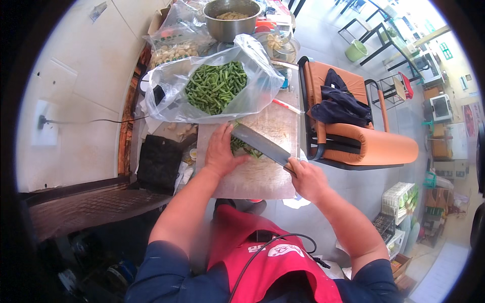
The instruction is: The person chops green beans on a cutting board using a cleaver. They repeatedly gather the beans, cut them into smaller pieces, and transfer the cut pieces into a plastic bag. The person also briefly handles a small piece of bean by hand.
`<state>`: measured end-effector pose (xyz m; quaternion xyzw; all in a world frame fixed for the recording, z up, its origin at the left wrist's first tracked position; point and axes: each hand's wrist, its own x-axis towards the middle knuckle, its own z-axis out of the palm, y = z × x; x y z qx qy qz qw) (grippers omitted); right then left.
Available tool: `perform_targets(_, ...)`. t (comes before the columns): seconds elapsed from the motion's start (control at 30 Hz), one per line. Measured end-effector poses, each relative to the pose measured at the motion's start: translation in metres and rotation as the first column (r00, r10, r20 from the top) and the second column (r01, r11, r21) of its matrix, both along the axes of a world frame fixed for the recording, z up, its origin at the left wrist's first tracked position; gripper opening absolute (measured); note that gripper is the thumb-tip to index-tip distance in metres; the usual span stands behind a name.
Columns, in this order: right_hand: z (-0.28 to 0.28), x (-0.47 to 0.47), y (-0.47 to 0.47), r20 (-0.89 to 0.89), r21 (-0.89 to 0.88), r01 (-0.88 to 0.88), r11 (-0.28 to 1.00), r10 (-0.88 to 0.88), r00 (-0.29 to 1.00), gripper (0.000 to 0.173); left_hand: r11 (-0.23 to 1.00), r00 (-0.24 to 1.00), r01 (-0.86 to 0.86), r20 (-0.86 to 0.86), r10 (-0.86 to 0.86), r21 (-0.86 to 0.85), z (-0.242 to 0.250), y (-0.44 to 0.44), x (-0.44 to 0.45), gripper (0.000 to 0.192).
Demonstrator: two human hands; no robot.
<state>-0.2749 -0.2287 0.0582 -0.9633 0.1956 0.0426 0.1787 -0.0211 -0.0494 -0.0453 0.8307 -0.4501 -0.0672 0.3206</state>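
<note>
My right hand (307,179) grips the handle of a kitchen cleaver (262,143), whose dark blade slants up and left across a worn cutting board (242,178). Flat on the board, my left hand (221,151) has its thumb spread from its fingers; the fingertips are beside the far end of the blade. Between the thumb and the blade lie cut green pieces (238,144), partly hidden by both. Just beyond the board an open clear plastic bag (261,92) holds a heap of cut green beans (216,87).
Behind the bag stand a steel pot (232,28) and a bag of pale pieces (174,51). An orange chair (363,142) with dark clothing (339,102) is close on the right. A black cord (98,120) runs from the left wall towards the table.
</note>
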Motion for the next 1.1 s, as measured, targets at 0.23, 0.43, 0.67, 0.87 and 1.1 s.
perform_targets(0.23,0.02,-0.014,-0.003,-0.047,0.049,-0.03,0.998,0.033,0.998,0.039,0.998,0.999,0.033,0.025,-0.034,0.059,0.015,-0.006,0.006,0.107)
perform_targets(0.43,0.005,-0.014,0.02,-0.05,0.045,0.186,0.982,-0.184,0.982,0.039,0.973,0.992,0.08,0.077,-0.099,0.218,0.021,-0.02,0.008,0.101)
perform_targets(0.67,0.011,-0.003,0.041,-0.091,0.342,0.245,0.907,-0.228,0.969,0.036,0.925,0.961,0.27,-0.013,-0.276,0.266,0.014,-0.013,0.004,0.102)
perform_targets(0.87,-0.013,-0.046,0.028,-0.193,0.701,0.521,0.486,-0.575,0.795,0.027,0.946,0.974,0.192,0.065,-0.215,0.261,0.02,0.003,-0.01,0.117)
perform_targets(1.1,-0.065,-0.072,0.041,-0.323,0.868,0.488,0.097,-0.636,0.701,0.025,0.921,0.959,0.233,0.086,-0.271,0.312,0.015,-0.009,-0.014,0.117)
